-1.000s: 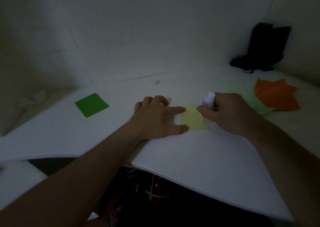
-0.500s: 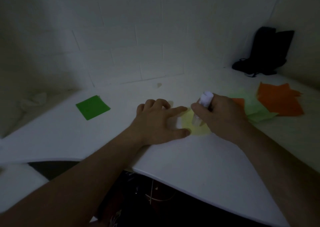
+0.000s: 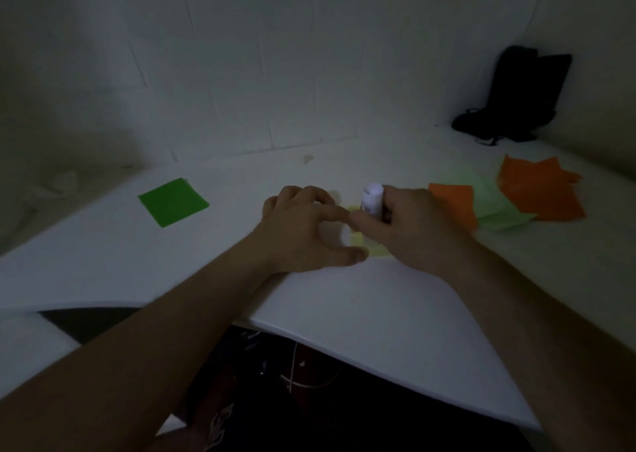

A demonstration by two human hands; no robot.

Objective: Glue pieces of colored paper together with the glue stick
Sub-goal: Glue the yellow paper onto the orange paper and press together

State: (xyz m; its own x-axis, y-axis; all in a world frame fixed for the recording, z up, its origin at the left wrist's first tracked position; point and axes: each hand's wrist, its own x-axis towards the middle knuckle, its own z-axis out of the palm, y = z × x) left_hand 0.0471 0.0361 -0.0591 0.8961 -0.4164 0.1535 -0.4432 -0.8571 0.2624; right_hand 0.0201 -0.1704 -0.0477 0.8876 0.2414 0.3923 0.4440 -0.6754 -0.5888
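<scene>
Gripping the light, rigid glue stick (image 3: 372,199) mid-barrel, right hand (image 3: 413,226) works while left hand (image 3: 303,231) fingertips pin flimsy yellow paper (image 3: 373,246) flat.

Most of the yellow paper (image 3: 377,250) lies hidden under the right hand (image 3: 409,231) and the fingertips of the left hand (image 3: 303,231), so its outline and any glue on it cannot be told. The lower end of the glue stick (image 3: 372,199) is covered by the right hand's fingers, hiding whether its tip touches the paper. Near the table's (image 3: 378,317) right edge the pale green sheets (image 3: 495,210) are partly buried under orange paper (image 3: 540,190), and both forearms are cut off by the picture's bottom edge.
</scene>
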